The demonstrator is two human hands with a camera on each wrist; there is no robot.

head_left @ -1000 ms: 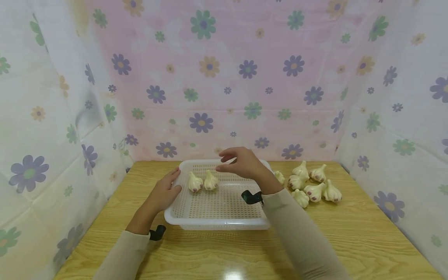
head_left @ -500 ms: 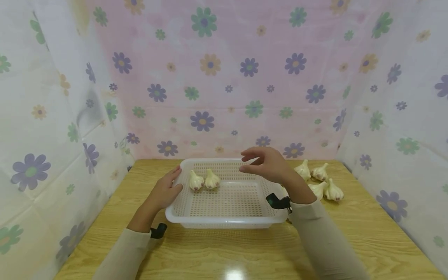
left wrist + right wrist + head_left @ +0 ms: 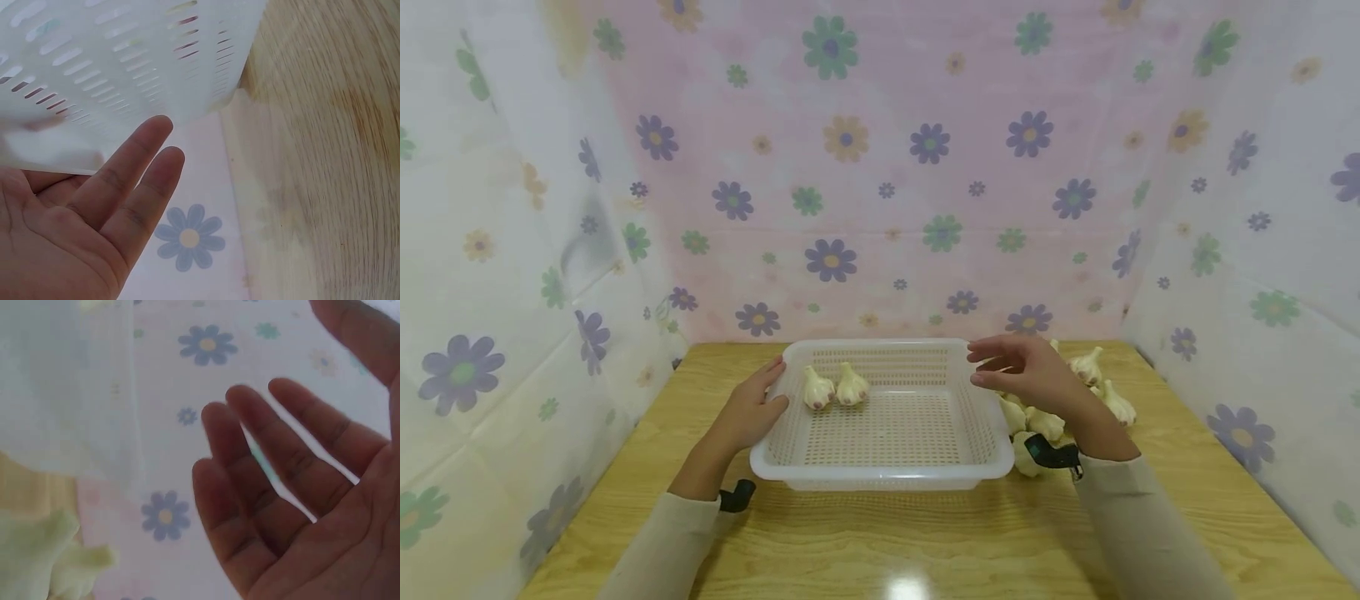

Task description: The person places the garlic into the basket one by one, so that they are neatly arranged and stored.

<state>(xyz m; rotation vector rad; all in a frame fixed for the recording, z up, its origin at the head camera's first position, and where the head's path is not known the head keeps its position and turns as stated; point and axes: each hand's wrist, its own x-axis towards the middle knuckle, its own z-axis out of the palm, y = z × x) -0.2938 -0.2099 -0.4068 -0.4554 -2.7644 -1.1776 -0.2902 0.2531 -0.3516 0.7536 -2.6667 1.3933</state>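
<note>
A white plastic basket (image 3: 883, 472) with slotted walls stands on the wooden table. Two garlic bulbs (image 3: 818, 389) sit side by side in its left part. My left hand (image 3: 752, 414) holds the basket's left rim, thumb over the inner side; in the left wrist view, straight fingers (image 3: 134, 169) lie outside the wall. At the basket's far right corner, my right hand (image 3: 1030, 375) hovers with parted fingers and nothing in it. Below and behind it lie several loose garlic bulbs (image 3: 1047, 423), partly hidden by hand and wrist; some show blurred (image 3: 31, 556) in the right wrist view.
The wooden table (image 3: 850, 542) spreads around the basket. Flower-patterned cloth (image 3: 880, 208) hangs at the back and on both sides. A black wrist mount (image 3: 1051, 452) sits below my right hand, close to the basket's right rim.
My right hand has moved right, from above the basket's middle to its right rim near the loose garlic bulbs. The left hand, the basket and the two bulbs inside stay put.
</note>
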